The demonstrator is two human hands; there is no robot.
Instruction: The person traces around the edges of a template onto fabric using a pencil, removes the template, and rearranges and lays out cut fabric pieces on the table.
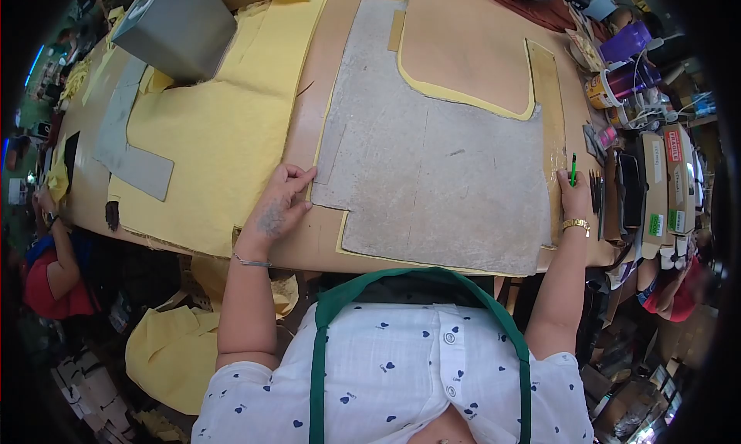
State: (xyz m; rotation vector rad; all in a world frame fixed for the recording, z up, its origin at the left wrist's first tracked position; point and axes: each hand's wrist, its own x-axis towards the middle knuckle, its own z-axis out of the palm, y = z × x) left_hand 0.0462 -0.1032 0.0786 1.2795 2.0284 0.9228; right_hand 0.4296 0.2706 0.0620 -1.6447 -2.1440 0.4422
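Observation:
A large grey pattern board (448, 174), cut with a deep notch at the top, lies flat on yellow sheet material (463, 104) that shows along its edges. My left hand (282, 201) is at the board's left edge, fingertips touching the rim, index finger and thumb apart. In my right hand (573, 195) is a green pencil (573, 168), gripped close to the right edge of a narrow brown strip (549, 135). The pencil stands nearly upright, and its lower end is hidden by my fingers.
To the left lies a yellow sheet stack (208, 143) bearing a metal block (176, 31) and a smaller grey template (135, 147). Dark pencils (597, 193), boxes (668, 181) and a purple container (627, 42) line the right side. Other people sit at both sides.

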